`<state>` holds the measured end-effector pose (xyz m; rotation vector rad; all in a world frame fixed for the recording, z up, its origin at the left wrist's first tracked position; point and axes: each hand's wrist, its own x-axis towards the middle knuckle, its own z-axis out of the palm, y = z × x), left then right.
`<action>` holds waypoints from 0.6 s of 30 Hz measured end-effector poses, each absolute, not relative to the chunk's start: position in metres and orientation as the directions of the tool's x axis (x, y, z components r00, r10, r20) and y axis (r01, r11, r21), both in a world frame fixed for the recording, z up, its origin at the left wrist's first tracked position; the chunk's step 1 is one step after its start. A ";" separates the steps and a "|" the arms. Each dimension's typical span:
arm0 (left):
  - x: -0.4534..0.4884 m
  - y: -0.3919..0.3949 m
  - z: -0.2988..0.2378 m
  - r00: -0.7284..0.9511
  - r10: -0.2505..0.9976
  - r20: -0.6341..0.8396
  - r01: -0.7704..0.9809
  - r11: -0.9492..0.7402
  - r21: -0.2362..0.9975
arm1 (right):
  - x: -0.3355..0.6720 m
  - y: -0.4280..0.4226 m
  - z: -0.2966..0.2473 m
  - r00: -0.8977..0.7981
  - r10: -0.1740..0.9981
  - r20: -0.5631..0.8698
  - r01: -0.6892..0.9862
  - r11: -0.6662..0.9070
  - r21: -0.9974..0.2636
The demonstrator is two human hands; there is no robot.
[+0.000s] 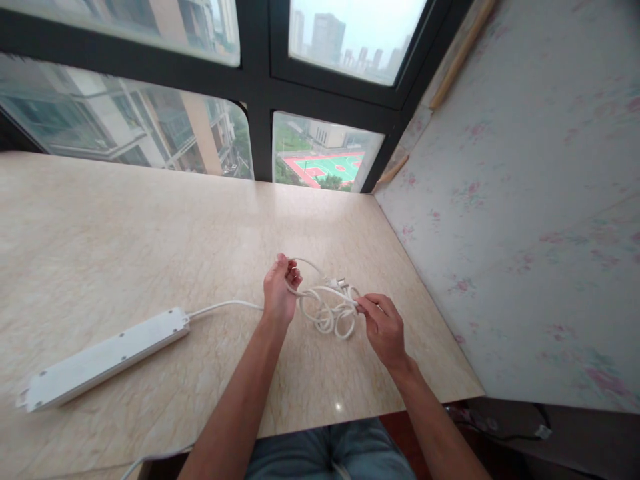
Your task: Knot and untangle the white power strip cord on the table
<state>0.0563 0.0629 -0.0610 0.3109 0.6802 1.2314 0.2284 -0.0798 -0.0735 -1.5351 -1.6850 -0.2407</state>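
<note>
A white power cord (325, 320) lies in loose loops on the marble-patterned sill, between my two hands. My left hand (283, 287) is closed around a part of the cord, its fingers curled. My right hand (383, 323) pinches the cord at the right side of the loops. The plug (340, 283), with metal prongs showing, rests at the top of the tangle. From behind my left wrist the cord runs left to a long white power strip (110, 357), which lies with a screwed face up.
The sill (150, 233) reaches back to a dark-framed window (260, 87). A wall with floral paper (500, 200) borders it on the right. Another white cable (155, 457) crosses the front edge at lower left. A dark cable (545, 417) hangs below at right.
</note>
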 end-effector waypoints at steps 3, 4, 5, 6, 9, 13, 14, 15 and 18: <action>0.051 0.065 -0.061 0.289 0.904 -0.316 -0.810 0.407 0.423 | 0.229 -0.084 -0.079 0.143 0.760 0.634 0.867 0.213 -0.451; 0.049 0.066 -0.062 0.315 0.899 -0.305 -0.814 0.421 0.401 | 0.229 -0.085 -0.080 0.172 0.759 0.628 0.854 0.203 -0.479; 0.047 0.067 -0.062 0.327 0.900 -0.289 -0.815 0.424 0.396 | 0.228 -0.085 -0.080 0.206 0.755 0.623 0.840 0.190 -0.508; 0.046 0.068 -0.064 0.325 0.906 -0.271 -0.816 0.413 0.403 | 0.226 -0.086 -0.079 0.245 0.749 0.615 0.824 0.173 -0.540; 0.044 0.071 -0.068 0.281 0.936 -0.214 -0.827 0.349 0.442 | 0.223 -0.085 -0.079 0.384 0.745 0.545 0.747 0.096 -0.657; 0.044 0.072 -0.070 0.252 0.950 -0.186 -0.823 0.311 0.475 | 0.225 -0.078 -0.083 0.546 0.780 0.306 0.538 -0.046 -0.842; 0.045 0.072 -0.070 0.252 0.952 -0.172 -0.818 0.305 0.487 | 0.227 -0.075 -0.084 0.573 0.786 0.231 0.473 -0.086 -0.877; 0.045 0.072 -0.069 0.256 0.955 -0.151 -0.811 0.297 0.504 | 0.229 -0.071 -0.085 0.591 0.791 0.161 0.410 -0.123 -0.904; 0.044 0.071 -0.067 0.294 0.952 -0.078 -0.774 0.286 0.566 | 0.235 -0.061 -0.084 0.599 0.801 0.000 0.276 -0.206 -0.939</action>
